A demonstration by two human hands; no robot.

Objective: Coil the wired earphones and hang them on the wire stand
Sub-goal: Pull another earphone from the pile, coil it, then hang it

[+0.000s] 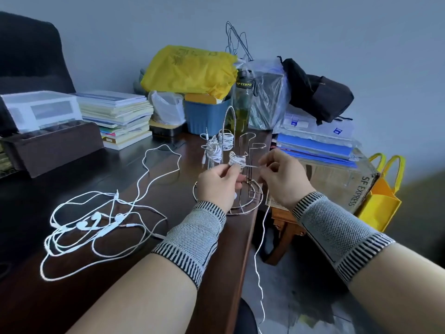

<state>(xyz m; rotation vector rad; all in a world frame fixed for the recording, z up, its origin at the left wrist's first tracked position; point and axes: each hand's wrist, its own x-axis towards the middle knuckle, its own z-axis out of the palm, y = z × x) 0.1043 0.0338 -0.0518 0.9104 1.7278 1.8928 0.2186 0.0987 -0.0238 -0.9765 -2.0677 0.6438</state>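
A metal wire stand (250,203) rises from the dark table's right edge. Two coiled white earphone bundles (215,150) hang on its left arms. A third white coil (237,159) sits just above my hands. My left hand (218,186) pinches that coil from the left. My right hand (283,179) pinches the taut cord leading out of it; the rest of this cord (261,237) drops past the table edge toward the floor. Several loose white earphones (96,225) lie tangled on the table at the left.
Stacked books (118,116), a white box (41,109) and a brown box (53,148) stand at the back left. A blue bin (207,116), yellow bag (190,68), bottle (243,102) and black bag (317,90) crowd behind the stand. A cardboard box (342,182) and yellow tote (380,203) are right.
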